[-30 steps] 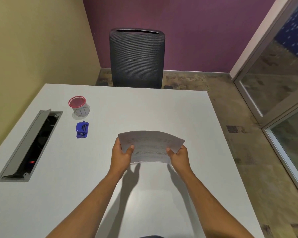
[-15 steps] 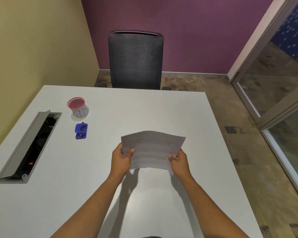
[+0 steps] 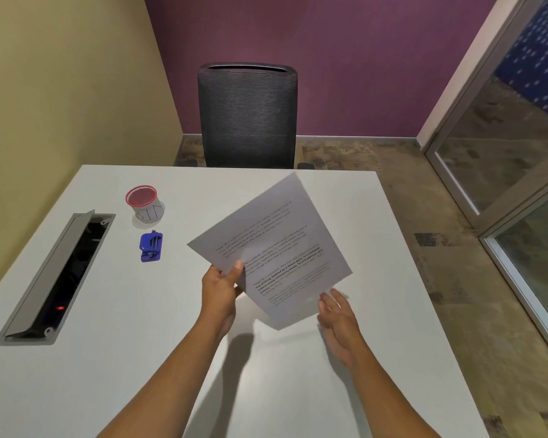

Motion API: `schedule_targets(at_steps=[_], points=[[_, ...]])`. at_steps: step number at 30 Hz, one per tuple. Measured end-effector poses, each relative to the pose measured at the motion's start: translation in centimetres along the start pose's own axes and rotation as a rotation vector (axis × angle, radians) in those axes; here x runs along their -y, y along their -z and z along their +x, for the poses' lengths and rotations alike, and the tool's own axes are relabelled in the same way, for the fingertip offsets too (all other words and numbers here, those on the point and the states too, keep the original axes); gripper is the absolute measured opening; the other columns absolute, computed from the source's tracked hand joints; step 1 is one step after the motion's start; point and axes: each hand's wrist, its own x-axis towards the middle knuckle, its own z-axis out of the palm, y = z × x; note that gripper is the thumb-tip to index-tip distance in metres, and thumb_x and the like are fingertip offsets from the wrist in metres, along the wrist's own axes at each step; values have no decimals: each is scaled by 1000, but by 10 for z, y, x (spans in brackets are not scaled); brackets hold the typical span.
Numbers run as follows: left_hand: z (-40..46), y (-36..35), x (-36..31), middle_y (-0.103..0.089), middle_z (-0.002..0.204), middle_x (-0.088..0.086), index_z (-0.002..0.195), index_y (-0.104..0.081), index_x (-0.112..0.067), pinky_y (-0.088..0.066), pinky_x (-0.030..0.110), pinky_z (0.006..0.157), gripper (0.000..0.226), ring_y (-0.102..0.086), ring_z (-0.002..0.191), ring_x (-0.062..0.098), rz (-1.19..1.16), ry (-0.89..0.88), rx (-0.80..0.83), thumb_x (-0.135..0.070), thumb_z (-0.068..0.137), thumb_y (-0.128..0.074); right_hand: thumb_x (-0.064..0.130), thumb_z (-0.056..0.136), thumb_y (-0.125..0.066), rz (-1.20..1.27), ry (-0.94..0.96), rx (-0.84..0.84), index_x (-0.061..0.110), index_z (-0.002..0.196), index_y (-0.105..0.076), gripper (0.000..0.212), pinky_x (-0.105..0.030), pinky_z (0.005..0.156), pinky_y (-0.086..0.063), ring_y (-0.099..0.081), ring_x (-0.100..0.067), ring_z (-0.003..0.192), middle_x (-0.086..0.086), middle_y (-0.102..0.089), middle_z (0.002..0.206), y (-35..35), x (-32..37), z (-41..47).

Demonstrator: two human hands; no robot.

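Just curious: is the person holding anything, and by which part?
Yes: the left hand pinches the printed sheet at its lower left edge, thumb on top. The right hand is open, gripping nothing.

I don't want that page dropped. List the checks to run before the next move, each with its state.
1. Left hand pinches the sheet at its left edge: ok.
2. Right hand grips the sheet: not ok; it is open by the lower edge.
3. Sheet uncrumpled: ok; it is tilted above the table.
4. Blue tool and red-rimmed cup apart from the sheet: ok, both lie left of it.
5. More pages behind it: cannot tell.
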Motion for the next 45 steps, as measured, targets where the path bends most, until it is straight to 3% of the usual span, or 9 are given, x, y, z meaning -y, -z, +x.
schedule_targets(at_steps=[5,7,11,15,19,26,32,36,45], points=[[-3,3,3,-69,112,8,110,-61,-21,-51,51,87,18,-62,103,26,-41,76,28,-10,97,-53,-9,94,-50,101,53,153,18,133,-51,48,-32,95,-52,-64,-17,115,-6,-65,129,-6,5,6],[-1,7,5,-69,112,6,110,-63,-21,-52,51,89,18,-63,103,25,-53,97,32,-11,97,-54,-5,93,-54,96,68,113,20,127,-55,42,-26,81,-57,-68,-17,107,-5,-70,121,-7,8,8],[2,17,11,-69,109,5,110,-64,-21,-53,50,88,19,-63,89,20,-56,113,46,-13,96,-55,-5,92,-57,57,92,48,18,121,-58,37,-23,75,-58,-70,-15,101,-4,-73,114,-6,10,11],[3,25,20,-71,109,3,115,-63,-20,-54,46,84,23,-66,95,21,-80,142,40,-12,94,-59,-6,89,-62,-14,157,-19,18,111,-61,32,-22,69,-58,-73,-12,91,2,-77,100,-5,12,12],[3,34,25,-74,85,-3,100,-67,-18,-58,38,73,16,-69,82,17,-45,122,10,-8,87,-68,-8,87,-64,-83,243,-76,14,100,-64,25,-21,66,-57,-74,-12,82,1,-77,90,-3,23,14],[11,64,25,-74,89,5,102,-65,-13,-55,34,77,30,-69,86,21,-32,72,-41,-2,77,-76,-8,84,-67,-222,336,-125,13,92,-66,23,-26,68,-59,-74,-18,79,-5,-77,88,8,46,15],[25,92,14,-76,98,4,105,-63,-21,-55,37,79,36,-72,84,23,207,-1,40,-1,78,-76,-5,84,-69,-349,395,-88,11,96,-67,20,-27,70,-60,-74,-18,80,-3,-77,90,7,66,14],[33,91,7,-76,99,-5,98,-67,-25,-57,33,80,28,-72,91,14,401,-43,133,-12,78,-79,-1,85,-70,-434,413,-62,10,100,-68,19,-19,63,-57,-74,-14,78,3,-77,87,4,68,11],[34,71,2,-74,92,-19,94,-63,-31,-53,17,70,23,-70,88,3,384,-168,34,-12,84,-73,-1,85,-70,-365,487,-102,16,92,-70,19,-20,68,-57,-74,-12,81,4,-77,89,-12,62,11]])
